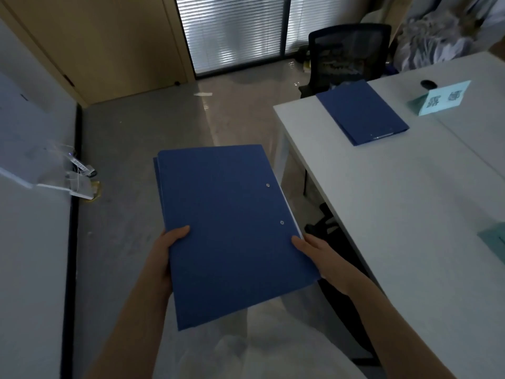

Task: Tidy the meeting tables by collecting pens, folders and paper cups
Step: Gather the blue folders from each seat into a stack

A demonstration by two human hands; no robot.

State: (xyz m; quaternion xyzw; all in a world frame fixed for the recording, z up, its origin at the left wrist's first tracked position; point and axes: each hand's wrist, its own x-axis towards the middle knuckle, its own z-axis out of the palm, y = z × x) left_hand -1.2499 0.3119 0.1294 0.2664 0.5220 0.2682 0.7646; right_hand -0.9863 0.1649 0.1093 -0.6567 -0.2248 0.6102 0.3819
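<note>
Between the two white tables, above the grey floor: one stack of blue folders point(229, 231), at least two, held flat and level. Left hand point(166, 250) closed on the stack's left edge, thumb on top. Right hand point(319, 255) closed on the right edge near two rivets. On the right-hand table point(410, 203): a further blue folder point(360, 113), lying closed near the far corner; pale green name card point(444, 98) beside it; black mesh chair point(349, 53) behind.
</note>
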